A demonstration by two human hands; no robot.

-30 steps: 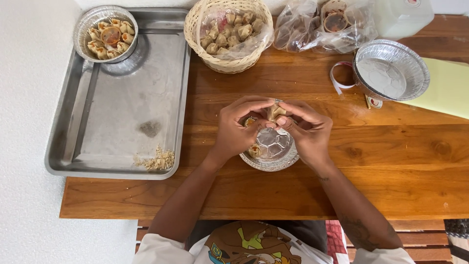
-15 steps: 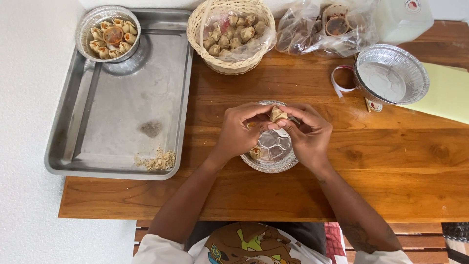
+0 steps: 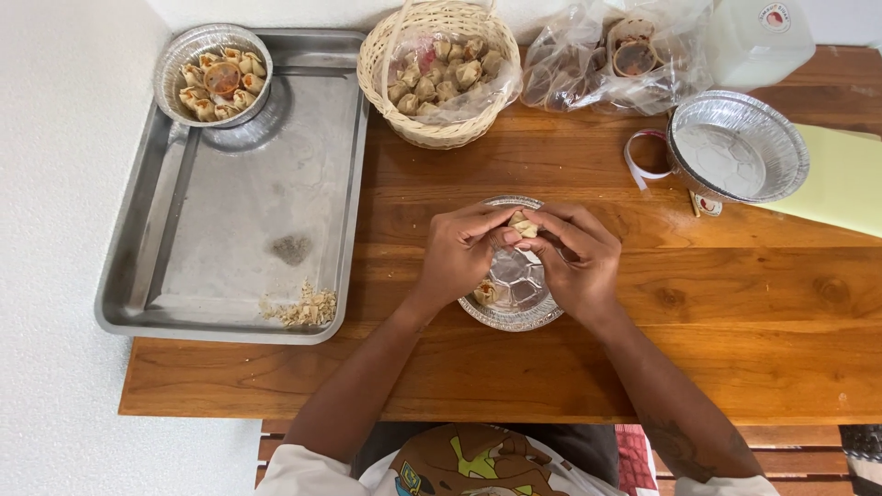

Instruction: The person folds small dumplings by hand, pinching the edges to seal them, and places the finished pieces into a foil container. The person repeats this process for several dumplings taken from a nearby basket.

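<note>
My left hand [image 3: 459, 253] and my right hand [image 3: 577, 257] meet over a small round foil cup [image 3: 516, 308] on the wooden table [image 3: 735, 312]. Between the fingertips of both hands sits a small pale dumpling [image 3: 524, 223], held above the cup's far side. Another dumpling [image 3: 485, 294] lies inside the cup at its left rim. Much of the cup's far edge is hidden under my fingers.
A wicker basket [image 3: 439, 69] lined with plastic holds several dumplings at the back. A metal tray [image 3: 230, 193] on the left carries a filled foil cup [image 3: 214, 73] and crumbs [image 3: 303, 308]. Stacked foil cups [image 3: 738, 147], a plastic bag [image 3: 616, 60] and a yellow-green sheet [image 3: 841, 179] lie right.
Both hands stay over the foil cup, fingers shifting slightly around the dumpling. Nothing else has moved.
</note>
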